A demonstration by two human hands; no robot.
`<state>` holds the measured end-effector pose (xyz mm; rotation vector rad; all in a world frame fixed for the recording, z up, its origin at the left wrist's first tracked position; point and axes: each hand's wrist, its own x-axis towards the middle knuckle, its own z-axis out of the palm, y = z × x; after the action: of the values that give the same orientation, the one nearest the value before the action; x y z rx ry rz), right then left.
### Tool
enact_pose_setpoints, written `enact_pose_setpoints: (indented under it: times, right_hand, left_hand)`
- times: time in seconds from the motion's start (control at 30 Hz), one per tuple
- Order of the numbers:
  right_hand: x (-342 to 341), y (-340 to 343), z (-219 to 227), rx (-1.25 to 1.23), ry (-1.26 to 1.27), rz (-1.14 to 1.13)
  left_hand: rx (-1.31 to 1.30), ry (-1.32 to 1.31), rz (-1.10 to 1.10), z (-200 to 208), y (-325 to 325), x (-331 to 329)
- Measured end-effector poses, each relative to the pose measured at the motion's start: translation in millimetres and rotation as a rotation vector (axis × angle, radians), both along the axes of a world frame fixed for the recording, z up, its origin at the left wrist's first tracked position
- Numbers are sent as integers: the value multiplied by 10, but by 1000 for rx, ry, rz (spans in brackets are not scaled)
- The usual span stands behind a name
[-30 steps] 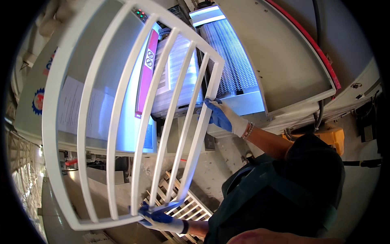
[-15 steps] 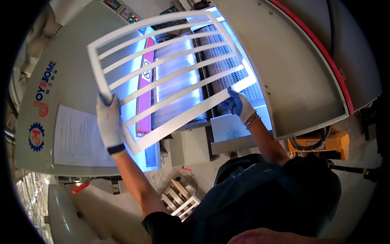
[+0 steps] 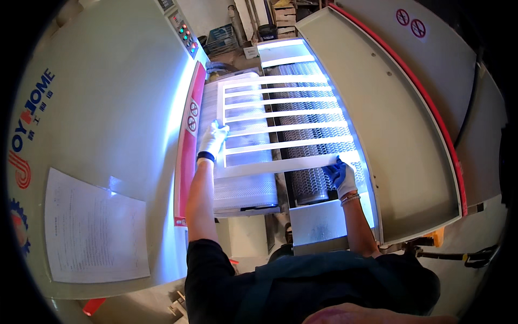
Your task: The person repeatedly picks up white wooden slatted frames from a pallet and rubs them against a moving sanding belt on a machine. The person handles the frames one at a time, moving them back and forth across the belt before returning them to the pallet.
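Note:
A white slatted frame (image 3: 286,163) with several parallel bars lies flat, or nearly so, across a smooth conveyor belt (image 3: 245,189) and a textured metal roller (image 3: 310,186). My left hand (image 3: 215,137), in a white glove with a dark wristband, grips the frame's left rail. At the near right corner, my right hand (image 3: 342,176) holds the frame's edge; this glove is white with blue on the fingers. Part of the right fingers is hidden under the rail. Bright light floods the opening around the frame.
On the left stands a large machine housing (image 3: 116,108) with a pasted paper sheet (image 3: 97,232), a lit button panel (image 3: 183,33) and a red strip (image 3: 189,135). A red-edged cover (image 3: 399,124) rises on the right. Beyond the belt sit a crate (image 3: 221,36) and a black bucket (image 3: 267,32).
The frame has come down from a raised, tilted position onto the belt and roller, shifting right and turning level. Both hands moved with it, still gripping it.

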<state>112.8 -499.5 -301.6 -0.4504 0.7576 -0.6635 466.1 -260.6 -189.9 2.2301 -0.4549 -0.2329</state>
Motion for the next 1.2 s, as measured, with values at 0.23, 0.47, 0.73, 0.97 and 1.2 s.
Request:
enact_pose_setpoints:
  times: [0.23, 0.47, 0.73, 0.97, 1.2]
  right_hand:
    - [10, -228, -48, -126, 63, 56]
    - [142, -331, -119, -65, 46, 177]
    - [279, -623, -434, -357, 103, 594]
    - [-193, 1155, 1003, -663, -186, 860]
    - [-1377, 3567, 425, -442, -265, 1791]
  left_hand:
    - [161, 49, -160, -771, -326, 549]
    - [180, -671, 32, -407, -39, -79]
    - [-191, -321, 257, -179, 1643, -3047]
    - [69, 91, 696, -2130, 2973, -6229]
    - [421, 404, 730, -3098, 3593, -8093]
